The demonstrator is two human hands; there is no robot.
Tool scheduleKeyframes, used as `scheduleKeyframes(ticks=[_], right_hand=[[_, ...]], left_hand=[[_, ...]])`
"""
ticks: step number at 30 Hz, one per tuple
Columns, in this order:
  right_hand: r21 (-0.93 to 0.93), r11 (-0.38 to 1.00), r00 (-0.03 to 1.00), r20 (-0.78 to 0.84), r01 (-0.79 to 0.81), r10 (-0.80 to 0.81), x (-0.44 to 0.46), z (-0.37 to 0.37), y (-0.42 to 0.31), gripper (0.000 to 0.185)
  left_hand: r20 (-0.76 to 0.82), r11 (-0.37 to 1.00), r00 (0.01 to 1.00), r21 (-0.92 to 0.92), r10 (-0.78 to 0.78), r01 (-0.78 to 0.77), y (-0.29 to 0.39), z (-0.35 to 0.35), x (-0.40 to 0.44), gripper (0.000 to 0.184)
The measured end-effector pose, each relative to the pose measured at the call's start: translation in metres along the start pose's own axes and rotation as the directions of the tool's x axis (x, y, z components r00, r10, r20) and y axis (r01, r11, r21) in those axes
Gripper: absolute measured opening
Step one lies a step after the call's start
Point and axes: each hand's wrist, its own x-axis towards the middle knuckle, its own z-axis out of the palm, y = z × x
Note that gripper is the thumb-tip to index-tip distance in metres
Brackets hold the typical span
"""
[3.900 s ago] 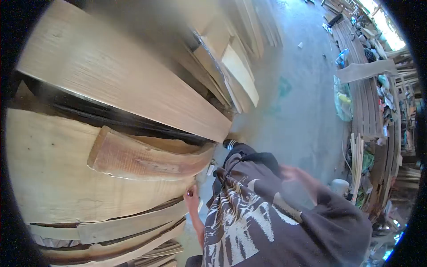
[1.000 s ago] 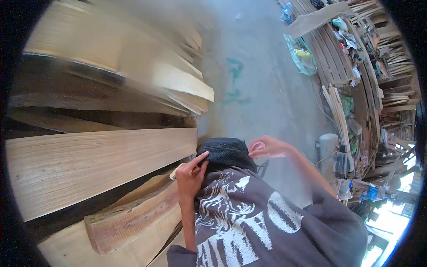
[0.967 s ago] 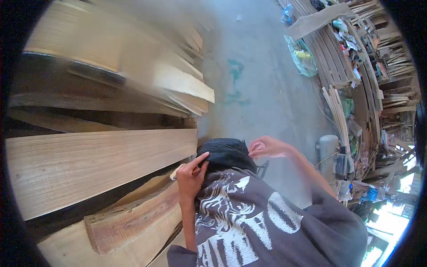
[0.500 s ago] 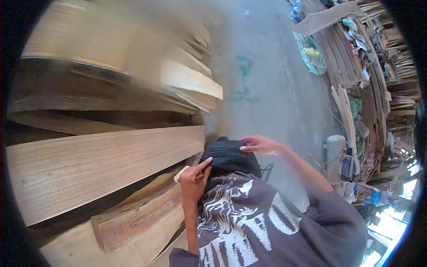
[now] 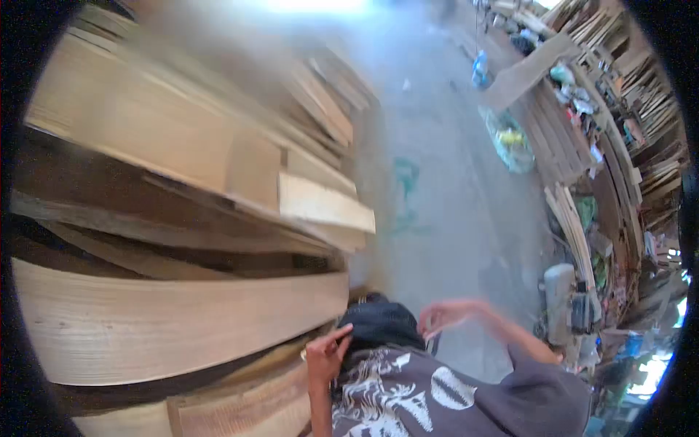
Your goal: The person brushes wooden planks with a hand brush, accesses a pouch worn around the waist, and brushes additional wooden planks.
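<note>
My left hand (image 5: pixel 328 358) is at the left side of the black fabric (image 5: pixel 382 324) below my printed dark shirt (image 5: pixel 451 393). Its index finger is stretched out and touches the fabric's edge, while the other fingers bend. A small pale bit shows behind this hand, too little to name. At the fabric's right edge is my right hand (image 5: pixel 445 317), somewhat blurred, its fingers curved and apart from the thumb. I see nothing plainly held in either hand.
Stacked wooden boards (image 5: pixel 189 320) lie along the left, some with ends jutting toward the grey floor (image 5: pixel 451 233). On the right are a plastic bag (image 5: pixel 511 142), a pale cylinder (image 5: pixel 559 302), thin wood strips (image 5: pixel 571 226) and piled timber (image 5: pixel 648 102).
The view has tilted up, so boards, floor and hands sit lower. My right hand has come off the top of the black fabric to its right edge, fingers more bent. My left hand stays beside it.
</note>
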Motion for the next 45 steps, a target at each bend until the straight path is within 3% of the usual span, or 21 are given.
scheduleKeyframes(ticks=[3,6,13,15,17,20,23,24,25,27,30,33,36,42,45], right_hand=[[-0.157,0.988,0.996,0.087,-0.013,0.027,0.002,-0.011,0.006,0.038],[-0.268,0.961,0.998,0.011,0.063,-0.062,-0.005,-0.027,-0.011,0.039],[-0.556,0.831,0.976,-0.187,-0.012,-0.110,0.041,-0.050,-0.091,0.036],[-0.600,0.799,0.953,-0.257,-0.027,-0.160,0.060,-0.041,-0.121,0.035],[-0.594,0.804,0.903,-0.355,-0.018,-0.242,0.089,-0.026,-0.132,0.030],[-0.688,0.720,0.840,-0.337,0.089,-0.426,0.119,-0.009,-0.140,0.024],[-0.647,0.742,0.797,-0.347,0.178,-0.494,0.121,-0.010,-0.133,0.025],[-0.568,0.795,0.848,-0.297,0.212,-0.438,0.110,-0.014,-0.139,0.031],[-0.543,0.799,0.834,-0.292,0.257,-0.467,0.104,-0.016,-0.137,0.034],[-0.485,0.804,0.802,-0.295,0.343,-0.520,0.089,-0.020,-0.127,0.042],[-0.622,0.770,0.843,-0.330,0.144,-0.424,0.070,-0.028,-0.090,0.061],[-0.467,0.882,0.940,-0.324,-0.063,-0.105,0.051,-0.029,-0.061,0.076],[-0.192,0.981,0.978,-0.195,0.038,-0.076,0.049,-0.030,-0.023,0.082],[-0.093,0.973,0.947,-0.226,0.213,-0.229,0.048,-0.019,-0.012,0.090],[-0.096,0.984,0.950,-0.260,0.152,-0.173,0.044,-0.015,-0.029,0.093]], left_hand=[[-0.021,0.999,0.999,-0.034,0.042,-0.043,0.007,0.003,0.007,0.033],[-0.053,0.997,0.996,-0.032,0.068,-0.070,0.010,0.007,0.011,0.033],[0.015,1.000,1.000,-0.009,-0.002,0.002,0.031,0.004,0.018,0.030],[0.054,0.997,0.998,0.073,-0.022,0.018,0.044,-0.002,0.025,0.027],[-0.013,0.992,1.000,0.125,-0.007,0.008,0.041,0.005,0.038,0.025],[-0.041,0.975,0.998,0.214,-0.045,0.053,0.029,0.015,0.059,0.029],[-0.045,0.954,0.992,0.273,-0.115,0.123,0.023,0.015,0.068,0.034],[-0.045,0.949,0.989,0.281,-0.138,0.145,0.022,0.016,0.070,0.035],[-0.043,0.943,0.986,0.286,-0.161,0.167,0.023,0.018,0.072,0.035],[-0.028,0.969,0.985,0.182,-0.168,0.170,0.024,0.019,0.073,0.036],[-0.010,0.984,0.987,0.079,-0.161,0.161,0.019,0.016,0.074,0.035],[-0.018,0.992,0.993,0.048,-0.119,0.120,-0.005,0.017,0.076,0.035],[0.057,0.994,0.993,-0.001,-0.107,0.108,-0.023,0.012,0.079,0.036],[0.086,0.994,0.991,-0.047,-0.098,0.103,-0.034,0.019,0.084,0.041],[0.028,0.985,0.994,-0.139,-0.104,0.107,-0.037,0.031,0.091,0.046]])
